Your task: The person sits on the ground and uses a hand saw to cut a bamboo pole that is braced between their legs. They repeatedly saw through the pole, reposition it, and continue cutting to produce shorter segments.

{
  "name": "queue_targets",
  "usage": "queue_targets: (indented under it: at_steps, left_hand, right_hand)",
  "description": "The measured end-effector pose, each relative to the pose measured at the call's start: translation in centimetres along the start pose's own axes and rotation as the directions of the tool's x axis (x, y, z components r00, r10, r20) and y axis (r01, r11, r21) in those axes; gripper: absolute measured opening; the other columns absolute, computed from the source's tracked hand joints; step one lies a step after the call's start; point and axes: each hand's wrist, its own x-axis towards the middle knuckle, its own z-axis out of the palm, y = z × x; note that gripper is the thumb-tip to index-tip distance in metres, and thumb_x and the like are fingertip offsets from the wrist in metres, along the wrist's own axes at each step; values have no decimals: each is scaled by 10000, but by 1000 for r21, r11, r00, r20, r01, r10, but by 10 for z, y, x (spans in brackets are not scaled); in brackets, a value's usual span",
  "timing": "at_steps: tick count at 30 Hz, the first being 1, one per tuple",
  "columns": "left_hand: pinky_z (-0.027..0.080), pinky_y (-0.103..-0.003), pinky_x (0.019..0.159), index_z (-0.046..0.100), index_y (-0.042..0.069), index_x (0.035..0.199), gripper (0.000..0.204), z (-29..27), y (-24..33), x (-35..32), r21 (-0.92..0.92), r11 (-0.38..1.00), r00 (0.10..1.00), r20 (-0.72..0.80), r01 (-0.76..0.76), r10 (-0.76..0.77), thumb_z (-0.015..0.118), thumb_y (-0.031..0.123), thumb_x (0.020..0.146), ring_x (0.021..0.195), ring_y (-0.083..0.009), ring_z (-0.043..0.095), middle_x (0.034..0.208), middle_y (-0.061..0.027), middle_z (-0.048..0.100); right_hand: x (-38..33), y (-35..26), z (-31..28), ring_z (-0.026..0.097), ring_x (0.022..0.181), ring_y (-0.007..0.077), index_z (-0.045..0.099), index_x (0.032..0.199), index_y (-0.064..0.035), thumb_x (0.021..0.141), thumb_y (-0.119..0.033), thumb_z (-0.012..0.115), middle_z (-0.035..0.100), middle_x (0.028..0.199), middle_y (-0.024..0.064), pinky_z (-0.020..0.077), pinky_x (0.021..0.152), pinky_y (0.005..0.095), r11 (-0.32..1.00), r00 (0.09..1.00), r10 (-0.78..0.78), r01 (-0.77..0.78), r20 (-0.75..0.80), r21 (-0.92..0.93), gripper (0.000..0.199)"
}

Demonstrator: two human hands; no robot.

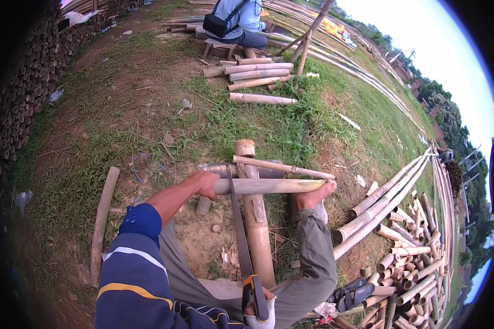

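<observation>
Outdoors, seen from the head camera, no package, label or sign shows clearly; only pale scraps of litter [55, 95] lie on the grass by the stacked bamboo wall [22, 98] at the left.

One pale bamboo pole [274, 186] lies crosswise over a thicker upright-running bamboo log [255, 219], smooth, tan, its far end pinned under a bare foot [315, 196]. The left hand [206, 183] is clenched around the pole's near end. The right hand [258, 310], in a white glove, grips the orange-and-black handle of one handsaw [239, 230], whose blade rests on the pole just beside the left hand.

A thinner stick [282, 166] lies across the log behind the pole. Five cut lengths [258, 77] lie on the grass farther off, near a seated person [239, 22]. Many short offcuts [411, 274] are heaped at the right, with long poles [379, 203] beside them.
</observation>
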Motion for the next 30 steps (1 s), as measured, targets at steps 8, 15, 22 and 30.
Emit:
queue_targets:
  at_steps: [8, 15, 22, 30]
  left_hand:
    - [569, -514, 972, 660, 44, 1273, 761, -2, -19, -10, -44, 999, 999, -48, 17, -19, 890, 446, 669, 1134, -429, 710, 1167, -241, 748]
    - [571, -514, 957, 677, 50, 1253, 741, -2, -16, 0, -39, 999, 1000, 2, -7, 7, 899, 456, 675, 1136, -418, 715, 1184, -228, 750]
    - [582, -509, 959, 669, 26, 1259, 760, 6, -7, 0, -21, 1000, 1000, -21, 18, -18, 907, 446, 673, 1118, -416, 725, 1152, -236, 756]
    - [593, -514, 946, 619, 32, 1300, 776, 4, 11, -17, 52, 988, 980, -144, 145, -136, 893, 397, 672, 1069, -432, 731, 1100, -246, 759]
  right_hand:
    - [222, -34, 92, 597, 907, 149, 500, 1436, -26, 921, 13, 649, 616, 1068, 68, 527, 886, 316, 989, 986, -146, 146, 85, 3, 538]
    - [73, -15, 30, 614, 1046, 228, 516, 1421, -10, 862, 37, 619, 597, 1205, 128, 508, 983, 367, 993, 997, -55, 60, 46, -105, 570]
    - [79, -19, 25, 622, 993, 211, 521, 1411, -8, 871, 22, 620, 606, 1148, 112, 521, 944, 357, 996, 997, -55, 59, 51, -66, 549]
    - [191, -2, 99, 599, 892, 147, 492, 1451, -33, 854, 47, 642, 610, 1091, 74, 530, 855, 307, 990, 990, -136, 135, 21, 28, 621]
